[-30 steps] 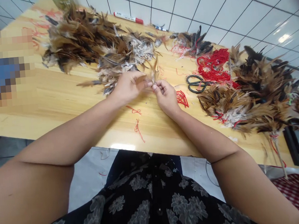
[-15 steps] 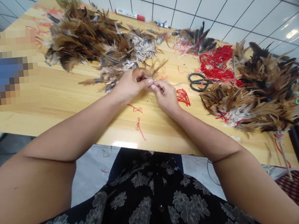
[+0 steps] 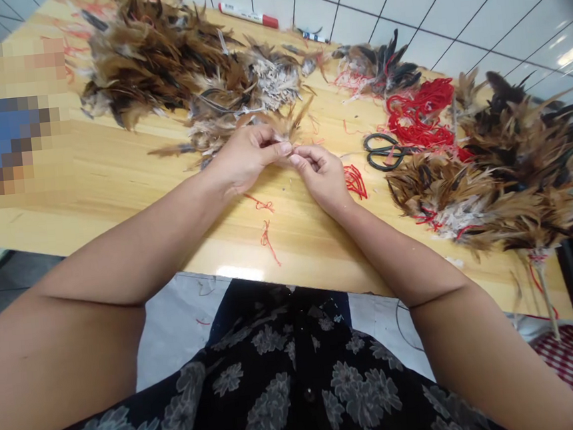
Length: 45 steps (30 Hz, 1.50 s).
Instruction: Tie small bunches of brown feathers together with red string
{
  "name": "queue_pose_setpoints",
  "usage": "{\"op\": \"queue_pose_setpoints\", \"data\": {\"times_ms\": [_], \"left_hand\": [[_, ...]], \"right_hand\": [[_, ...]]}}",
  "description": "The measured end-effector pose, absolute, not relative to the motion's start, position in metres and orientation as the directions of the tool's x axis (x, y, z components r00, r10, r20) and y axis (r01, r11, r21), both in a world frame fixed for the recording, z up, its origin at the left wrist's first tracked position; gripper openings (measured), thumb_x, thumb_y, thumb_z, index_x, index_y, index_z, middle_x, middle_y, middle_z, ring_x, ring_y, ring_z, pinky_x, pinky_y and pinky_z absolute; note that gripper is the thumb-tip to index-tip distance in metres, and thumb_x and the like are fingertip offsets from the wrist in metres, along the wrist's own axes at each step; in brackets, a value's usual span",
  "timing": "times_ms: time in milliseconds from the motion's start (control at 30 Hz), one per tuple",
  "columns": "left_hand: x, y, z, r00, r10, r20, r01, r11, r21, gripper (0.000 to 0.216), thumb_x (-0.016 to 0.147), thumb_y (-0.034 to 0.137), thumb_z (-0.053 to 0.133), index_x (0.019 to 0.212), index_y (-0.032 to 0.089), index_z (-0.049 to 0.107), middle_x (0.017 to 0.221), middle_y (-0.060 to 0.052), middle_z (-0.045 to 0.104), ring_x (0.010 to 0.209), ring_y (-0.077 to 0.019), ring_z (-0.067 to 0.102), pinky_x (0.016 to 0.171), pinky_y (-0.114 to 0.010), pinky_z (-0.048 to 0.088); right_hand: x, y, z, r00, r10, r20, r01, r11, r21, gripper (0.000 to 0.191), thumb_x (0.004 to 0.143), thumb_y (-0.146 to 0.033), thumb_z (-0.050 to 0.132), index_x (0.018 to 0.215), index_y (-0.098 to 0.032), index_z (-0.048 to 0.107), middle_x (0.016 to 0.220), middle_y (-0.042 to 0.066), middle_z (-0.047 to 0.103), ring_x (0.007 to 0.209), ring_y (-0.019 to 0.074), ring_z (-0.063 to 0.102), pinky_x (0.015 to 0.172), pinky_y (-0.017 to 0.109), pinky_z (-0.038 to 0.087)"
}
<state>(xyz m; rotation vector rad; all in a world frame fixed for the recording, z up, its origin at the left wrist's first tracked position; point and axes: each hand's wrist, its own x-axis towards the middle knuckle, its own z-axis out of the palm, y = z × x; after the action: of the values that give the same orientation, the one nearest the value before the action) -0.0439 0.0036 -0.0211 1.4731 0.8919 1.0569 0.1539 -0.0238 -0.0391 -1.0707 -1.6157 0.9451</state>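
The pile of loose feathers (image 3: 162, 58) lies at the back left of the wooden table (image 3: 114, 190). Just in front of it, the left hand (image 3: 246, 158) pinches a tuft of feathers (image 3: 293, 117) by the quills. The right hand (image 3: 323, 175) touches the left and pinches the same quill ends. If either pinch loosens, I judge the tuft may fan out and drop among the loose feathers. The scissors (image 3: 386, 151) lie near the right hand, so a careless reach could meet the blades.
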Motion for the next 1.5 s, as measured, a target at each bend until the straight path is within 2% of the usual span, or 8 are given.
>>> {"op": "queue_pose_setpoints", "data": {"times_ms": [333, 500, 633, 800, 900, 1000, 1367, 1500], "left_hand": [[-0.038, -0.003, -0.020, 0.279, 0.939, 0.201, -0.069, -0.189, 0.980, 0.044, 0.080, 0.048, 0.111, 0.080, 0.023, 0.075, 0.080, -0.002, 0.072, 0.080, -0.0221, 0.069, 0.077, -0.037, 0.056], [-0.050, 0.002, -0.008, 0.198, 0.945, 0.260, 0.015, -0.268, 0.963, 0.052, 0.091, 0.065, 0.104, 0.099, 0.022, 0.078, 0.098, -0.004, 0.078, 0.095, -0.0233, 0.071, 0.084, -0.038, 0.056], [-0.085, 0.030, -0.003, 0.030, 0.889, 0.457, 0.337, -0.439, 0.833, 0.072, 0.095, 0.091, 0.093, 0.109, 0.023, 0.074, 0.101, 0.002, 0.068, 0.090, -0.0142, 0.050, 0.088, -0.038, 0.047], [-0.120, 0.069, -0.021, 0.043, 0.820, 0.571, 0.603, -0.477, 0.639, 0.073, 0.095, 0.094, 0.086, 0.092, 0.023, 0.070, 0.087, 0.000, 0.051, 0.093, -0.0197, 0.042, 0.100, -0.044, 0.042], [-0.124, 0.075, -0.033, 0.074, 0.831, 0.551, 0.700, -0.436, 0.565, 0.040, 0.099, 0.063, 0.087, 0.085, 0.028, 0.073, 0.084, -0.005, 0.055, 0.099, -0.0286, 0.049, 0.103, -0.050, 0.042], [-0.122, 0.063, -0.035, 0.186, 0.854, 0.486, 0.773, -0.432, 0.464, 0.019, 0.106, 0.045, 0.073, 0.099, 0.030, 0.081, 0.102, -0.008, 0.068, 0.108, -0.0325, 0.054, 0.107, -0.056, 0.044], [-0.114, 0.048, 0.000, 0.113, 0.984, 0.137, 0.962, -0.143, 0.233, 0.034, 0.108, 0.038, 0.065, 0.130, 0.023, 0.085, 0.133, -0.008, 0.069, 0.125, -0.0277, 0.050, 0.125, -0.054, 0.041], [-0.128, 0.048, 0.004, 0.149, 0.979, 0.139, 0.963, -0.175, 0.204, 0.035, 0.109, 0.046, 0.061, 0.125, 0.025, 0.085, 0.130, -0.006, 0.070, 0.123, -0.0287, 0.049, 0.123, -0.050, 0.040]], "right_hand": [[0.157, -0.020, -0.033, -0.199, 0.959, 0.200, 0.143, 0.231, -0.962, 0.061, 0.087, -0.076, 0.091, 0.078, -0.025, 0.058, 0.078, -0.003, 0.055, 0.082, 0.0156, 0.054, 0.080, 0.033, 0.050], [0.160, -0.019, -0.033, -0.160, 0.967, 0.200, 0.106, 0.218, -0.970, 0.067, 0.089, -0.088, 0.082, 0.083, -0.026, 0.057, 0.077, -0.004, 0.054, 0.077, 0.0139, 0.047, 0.074, 0.031, 0.043], [0.161, -0.019, -0.033, -0.101, 0.978, 0.182, 0.067, 0.189, -0.980, 0.065, 0.091, -0.084, 0.084, 0.085, -0.026, 0.055, 0.080, -0.004, 0.056, 0.080, 0.0139, 0.049, 0.076, 0.030, 0.045], [0.160, -0.018, -0.036, -0.084, 0.980, 0.180, 0.069, 0.186, -0.980, 0.062, 0.093, -0.080, 0.084, 0.085, -0.026, 0.053, 0.079, -0.004, 0.055, 0.077, 0.0134, 0.046, 0.072, 0.030, 0.041], [0.159, -0.018, -0.037, -0.087, 0.976, 0.200, 0.075, 0.207, -0.976, 0.065, 0.093, -0.084, 0.082, 0.085, -0.027, 0.053, 0.079, -0.005, 0.053, 0.076, 0.0131, 0.045, 0.071, 0.030, 0.039], [0.159, -0.019, -0.036, -0.096, 0.972, 0.214, 0.070, 0.221, -0.973, 0.068, 0.093, -0.089, 0.081, 0.086, -0.026, 0.054, 0.079, -0.005, 0.051, 0.075, 0.0126, 0.044, 0.070, 0.030, 0.038], [0.158, -0.021, -0.033, -0.103, 0.970, 0.219, 0.110, 0.230, -0.967, 0.048, 0.107, -0.058, 0.082, 0.083, -0.025, 0.056, 0.076, -0.005, 0.052, 0.074, 0.0127, 0.044, 0.071, 0.029, 0.037], [0.158, -0.021, -0.032, -0.113, 0.973, 0.203, 0.133, 0.217, -0.967, 0.045, 0.109, -0.051, 0.082, 0.083, -0.024, 0.057, 0.077, -0.005, 0.051, 0.075, 0.0127, 0.044, 0.072, 0.029, 0.037]]}}
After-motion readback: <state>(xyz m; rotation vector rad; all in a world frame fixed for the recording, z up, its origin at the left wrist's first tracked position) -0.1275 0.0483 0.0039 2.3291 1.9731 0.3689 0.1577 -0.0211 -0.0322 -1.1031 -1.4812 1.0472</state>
